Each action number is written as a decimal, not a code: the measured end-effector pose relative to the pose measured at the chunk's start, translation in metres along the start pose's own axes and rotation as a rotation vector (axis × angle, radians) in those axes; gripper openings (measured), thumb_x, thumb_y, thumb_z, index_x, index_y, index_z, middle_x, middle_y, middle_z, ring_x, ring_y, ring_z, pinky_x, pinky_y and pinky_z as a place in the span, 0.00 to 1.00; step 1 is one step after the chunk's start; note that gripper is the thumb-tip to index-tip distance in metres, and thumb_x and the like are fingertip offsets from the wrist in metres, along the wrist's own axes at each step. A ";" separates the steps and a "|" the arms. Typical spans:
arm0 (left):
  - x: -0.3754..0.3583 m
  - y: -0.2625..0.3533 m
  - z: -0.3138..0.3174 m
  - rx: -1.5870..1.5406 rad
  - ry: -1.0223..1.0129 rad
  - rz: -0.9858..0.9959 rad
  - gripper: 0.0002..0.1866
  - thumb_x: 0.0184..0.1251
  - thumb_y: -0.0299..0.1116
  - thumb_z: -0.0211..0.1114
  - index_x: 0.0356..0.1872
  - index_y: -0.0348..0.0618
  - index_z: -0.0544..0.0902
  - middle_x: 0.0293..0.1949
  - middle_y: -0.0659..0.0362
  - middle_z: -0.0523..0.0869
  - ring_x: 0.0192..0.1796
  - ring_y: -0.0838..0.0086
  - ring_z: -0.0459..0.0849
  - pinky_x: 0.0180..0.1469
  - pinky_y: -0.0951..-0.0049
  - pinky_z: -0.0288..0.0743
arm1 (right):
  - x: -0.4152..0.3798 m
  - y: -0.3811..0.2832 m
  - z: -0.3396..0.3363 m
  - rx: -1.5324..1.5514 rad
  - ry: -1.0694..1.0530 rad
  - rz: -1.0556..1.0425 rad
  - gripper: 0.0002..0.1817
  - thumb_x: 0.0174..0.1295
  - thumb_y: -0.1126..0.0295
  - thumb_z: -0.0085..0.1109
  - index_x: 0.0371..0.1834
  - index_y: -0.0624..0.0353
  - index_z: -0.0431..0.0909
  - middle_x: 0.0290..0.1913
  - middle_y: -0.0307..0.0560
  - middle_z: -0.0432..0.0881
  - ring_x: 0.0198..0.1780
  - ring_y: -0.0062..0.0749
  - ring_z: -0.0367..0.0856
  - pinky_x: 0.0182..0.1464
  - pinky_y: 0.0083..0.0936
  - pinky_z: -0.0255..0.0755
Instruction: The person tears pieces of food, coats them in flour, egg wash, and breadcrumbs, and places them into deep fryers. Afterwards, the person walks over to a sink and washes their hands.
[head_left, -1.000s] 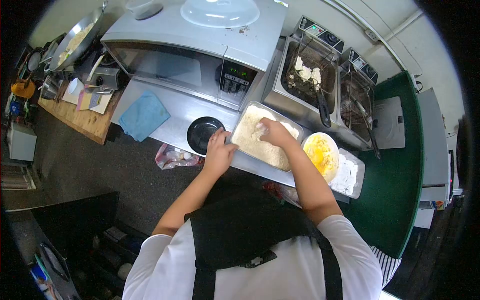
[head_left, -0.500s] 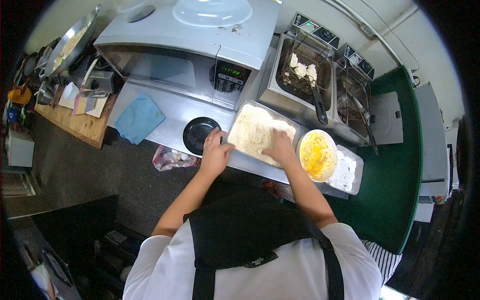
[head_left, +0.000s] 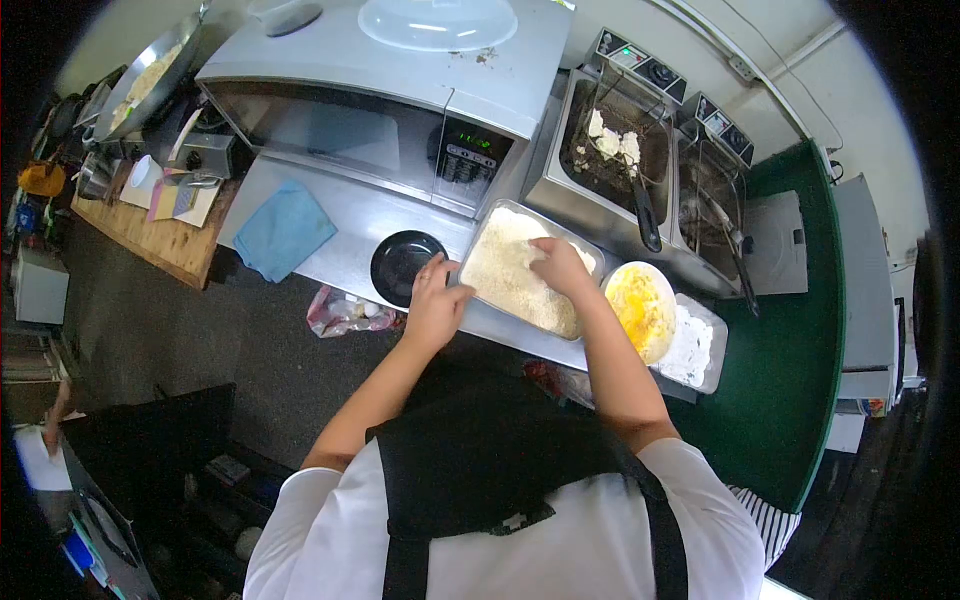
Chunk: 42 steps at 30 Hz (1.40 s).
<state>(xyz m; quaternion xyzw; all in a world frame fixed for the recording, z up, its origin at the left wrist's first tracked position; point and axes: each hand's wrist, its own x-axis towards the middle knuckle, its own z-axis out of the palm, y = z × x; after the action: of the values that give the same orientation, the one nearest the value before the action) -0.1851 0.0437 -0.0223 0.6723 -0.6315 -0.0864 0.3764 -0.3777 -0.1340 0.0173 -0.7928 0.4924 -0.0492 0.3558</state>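
Observation:
My right hand [head_left: 562, 270] reaches over a metal tray [head_left: 467, 268] of pale breadcrumbs [head_left: 503, 272]. Its bent fingers touch the crumbs toward the tray's far side, with the thumb a little apart. Anything buried under them is hidden. Between the tray and a round black dish [head_left: 397, 268] is my left hand [head_left: 436, 308], fingers spread. Its fingertips touch the dish's right rim, and its thumb lies by the tray's left edge. Right of the tray stands a white bowl [head_left: 640, 312] of yellow beaten egg, overlapping a tray of white flour [head_left: 690, 348].
Behind the trays stands a double deep fryer [head_left: 600, 205]; pale pieces lie in one basket [head_left: 622, 165], its black handle pointing toward me. A microwave [head_left: 330, 140] fills the back left. A blue cloth [head_left: 284, 230] lies on the counter. At lower left, a person's arm [head_left: 55, 415] shows.
My right hand has shifted up and away across the crumbs, its fingers now closer together. My left hand stays by the dish. A person's arm has come higher at the lower left.

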 end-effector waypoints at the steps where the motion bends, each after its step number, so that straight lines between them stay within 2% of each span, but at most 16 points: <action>1: 0.000 0.001 -0.001 -0.004 0.003 0.000 0.07 0.53 0.26 0.68 0.33 0.48 0.91 0.55 0.49 0.78 0.67 0.46 0.70 0.68 0.49 0.61 | 0.008 0.000 0.013 0.063 0.040 0.044 0.22 0.51 0.74 0.65 0.53 0.61 0.83 0.47 0.63 0.85 0.52 0.50 0.84 0.58 0.34 0.75; 4: -0.001 0.001 0.001 -0.011 0.001 0.001 0.07 0.52 0.26 0.69 0.33 0.48 0.91 0.55 0.49 0.78 0.67 0.46 0.70 0.68 0.49 0.61 | 0.020 -0.003 0.032 -0.183 0.132 -0.182 0.21 0.48 0.79 0.61 0.50 0.61 0.84 0.45 0.64 0.85 0.50 0.54 0.84 0.57 0.38 0.75; 5: 0.000 0.000 0.001 -0.010 0.001 0.000 0.07 0.52 0.26 0.69 0.33 0.48 0.90 0.54 0.49 0.78 0.67 0.47 0.70 0.68 0.49 0.61 | 0.023 -0.004 0.033 -0.176 0.146 -0.194 0.21 0.45 0.82 0.58 0.46 0.60 0.86 0.43 0.64 0.85 0.49 0.55 0.83 0.57 0.40 0.74; 11: 0.001 -0.001 0.001 0.011 -0.003 0.010 0.08 0.52 0.26 0.69 0.33 0.48 0.91 0.54 0.49 0.78 0.67 0.47 0.70 0.67 0.49 0.61 | 0.019 -0.002 0.043 -0.135 0.062 -0.268 0.21 0.46 0.81 0.59 0.46 0.58 0.86 0.44 0.63 0.83 0.50 0.54 0.81 0.58 0.39 0.74; 14: 0.001 -0.002 0.001 -0.003 -0.007 0.003 0.08 0.52 0.25 0.69 0.33 0.48 0.90 0.55 0.49 0.78 0.67 0.47 0.70 0.67 0.50 0.62 | 0.012 0.002 0.057 -0.193 0.087 -0.221 0.21 0.47 0.80 0.60 0.47 0.57 0.86 0.45 0.63 0.83 0.51 0.55 0.81 0.59 0.38 0.73; 17: 0.001 -0.003 0.003 -0.010 -0.016 -0.006 0.08 0.52 0.25 0.68 0.33 0.48 0.90 0.55 0.48 0.78 0.67 0.46 0.70 0.67 0.50 0.63 | 0.021 0.001 0.047 -0.150 0.025 -0.224 0.21 0.48 0.78 0.62 0.49 0.58 0.85 0.43 0.63 0.84 0.50 0.54 0.82 0.57 0.38 0.74; 20: 0.000 0.000 -0.006 0.015 -0.040 0.021 0.10 0.54 0.25 0.67 0.38 0.47 0.89 0.56 0.48 0.78 0.67 0.46 0.70 0.67 0.49 0.64 | 0.018 0.002 0.026 0.119 0.128 -0.075 0.20 0.49 0.77 0.62 0.50 0.61 0.84 0.42 0.64 0.85 0.47 0.54 0.84 0.55 0.40 0.76; 21: -0.001 0.002 -0.009 -0.015 -0.039 0.009 0.11 0.55 0.25 0.67 0.40 0.47 0.88 0.56 0.48 0.77 0.67 0.46 0.70 0.67 0.50 0.64 | 0.013 0.014 0.023 -0.064 0.274 -0.177 0.18 0.51 0.72 0.64 0.47 0.64 0.84 0.40 0.65 0.85 0.44 0.54 0.86 0.52 0.42 0.77; 24: -0.008 0.008 -0.021 -0.090 -0.044 0.001 0.14 0.58 0.25 0.65 0.46 0.45 0.85 0.57 0.48 0.77 0.67 0.45 0.70 0.67 0.50 0.66 | -0.022 -0.009 0.006 -0.262 0.063 0.219 0.20 0.50 0.63 0.67 0.44 0.65 0.84 0.42 0.63 0.86 0.47 0.52 0.85 0.53 0.42 0.77; 27: -0.019 0.012 -0.037 -0.134 -0.061 0.037 0.15 0.60 0.24 0.64 0.48 0.44 0.84 0.58 0.48 0.77 0.66 0.45 0.71 0.66 0.51 0.67 | -0.040 -0.017 0.028 -0.264 0.086 0.297 0.25 0.49 0.56 0.70 0.44 0.64 0.84 0.46 0.61 0.85 0.50 0.51 0.84 0.54 0.42 0.76; 33: -0.042 0.000 -0.061 -0.174 -0.073 0.011 0.12 0.59 0.23 0.65 0.44 0.44 0.85 0.58 0.49 0.77 0.67 0.46 0.72 0.66 0.53 0.67 | -0.036 -0.012 0.050 -0.190 0.384 0.166 0.29 0.45 0.60 0.72 0.51 0.64 0.80 0.47 0.61 0.84 0.51 0.51 0.83 0.56 0.42 0.75; 39: -0.058 -0.020 -0.080 -0.167 -0.068 -0.027 0.09 0.59 0.22 0.65 0.41 0.42 0.85 0.57 0.49 0.77 0.65 0.47 0.73 0.63 0.55 0.70 | -0.027 0.001 0.047 0.177 0.430 0.215 0.29 0.44 0.64 0.73 0.52 0.62 0.80 0.45 0.60 0.85 0.47 0.51 0.84 0.51 0.38 0.77; 42: -0.057 -0.029 -0.084 -0.183 -0.065 -0.031 0.09 0.59 0.22 0.65 0.40 0.41 0.85 0.57 0.48 0.78 0.64 0.47 0.74 0.63 0.55 0.70 | -0.021 0.006 0.045 0.136 0.443 0.207 0.27 0.45 0.66 0.71 0.51 0.62 0.81 0.44 0.58 0.85 0.43 0.45 0.86 0.49 0.35 0.77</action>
<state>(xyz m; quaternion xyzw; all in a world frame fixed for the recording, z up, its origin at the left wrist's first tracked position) -0.1230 0.1274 -0.0017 0.6416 -0.6224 -0.1710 0.4143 -0.3734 -0.0948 -0.0141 -0.6824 0.6323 -0.2181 0.2949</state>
